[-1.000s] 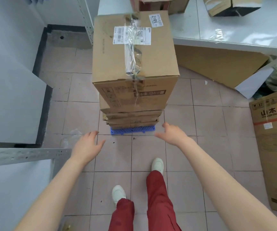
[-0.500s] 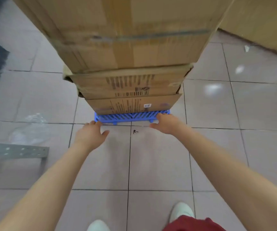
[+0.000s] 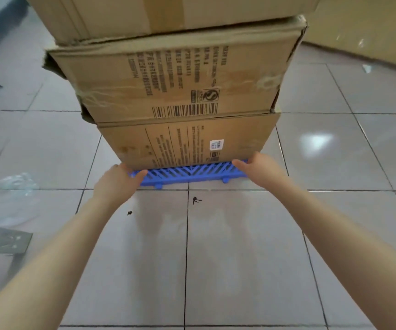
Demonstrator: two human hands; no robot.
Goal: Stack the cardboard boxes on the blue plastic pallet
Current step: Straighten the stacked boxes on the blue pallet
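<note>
Grey tiled floor (image 3: 240, 258), glossy, bare toward 6 o'clock. Since a second ago both hands dropped from mid-air to the blue plastic pallet (image 3: 190, 173): left hand (image 3: 116, 184) closed on its 9 o'clock corner, right hand (image 3: 256, 167) on the 3 o'clock corner. Cardboard boxes (image 3: 180, 82) stacked on it, overhanging; likely repositioning. Plastic wrap (image 3: 13, 186) at 9 o'clock.
</note>
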